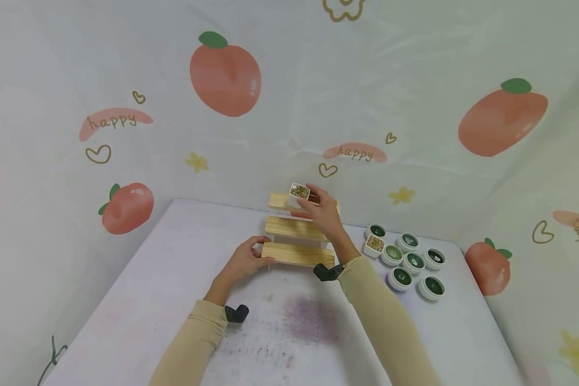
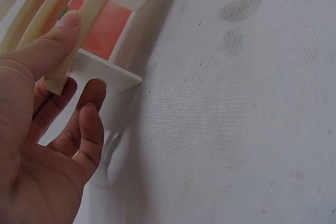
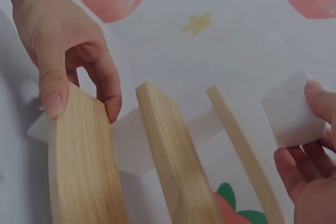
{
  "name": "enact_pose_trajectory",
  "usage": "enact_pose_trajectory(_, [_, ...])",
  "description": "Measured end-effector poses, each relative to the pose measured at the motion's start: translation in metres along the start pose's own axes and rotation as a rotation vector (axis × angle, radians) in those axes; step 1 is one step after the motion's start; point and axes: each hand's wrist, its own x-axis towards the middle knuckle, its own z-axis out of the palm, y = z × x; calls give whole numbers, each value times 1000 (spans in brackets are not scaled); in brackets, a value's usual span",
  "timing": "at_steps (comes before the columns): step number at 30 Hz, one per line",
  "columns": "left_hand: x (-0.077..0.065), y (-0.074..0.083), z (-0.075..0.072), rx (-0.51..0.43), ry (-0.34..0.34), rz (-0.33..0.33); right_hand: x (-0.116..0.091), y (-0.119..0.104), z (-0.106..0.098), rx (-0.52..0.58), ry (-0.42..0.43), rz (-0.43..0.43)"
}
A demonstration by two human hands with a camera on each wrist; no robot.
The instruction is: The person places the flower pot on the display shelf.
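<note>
A three-tier display stand with pale wooden boards and white side supports stands at the back of the table. My left hand pinches the left end of its lowest board, thumb on top and fingers beneath, as the left wrist view shows. Over the left part of the top board, my right hand holds a small white square pot with speckled green and brown filling. In the right wrist view the pot sits between thumb and fingers, beside the top board.
Right of the stand, several round white bowls with green contents are grouped together. Among them is another white square pot with speckled filling. A fruit-printed white cloth hangs behind the table.
</note>
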Motion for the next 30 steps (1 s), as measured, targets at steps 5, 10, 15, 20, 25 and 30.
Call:
enact_pose_trajectory(5, [1,-1,0,-7,-9,4,10,-2,11,-48,-53,-31])
enact_pose_trajectory(10, [1,-1,0,5,4,-9,21,1,22,-102,-81,-63])
enact_pose_trajectory(15, [-1,2,0,2,4,-11,23,-4,28,-108,-96,-12])
enact_pose_trajectory(20, [-3,4,0,-15,-12,-4,24,-6,33,-166,-84,13])
enact_pose_trajectory(25, [-3,4,0,-13,-24,-5,27,-5,37,-207,-82,9])
enact_pose_trajectory(30, [-1,3,-1,0,-14,-5,28,-3,41,-212,-77,-4])
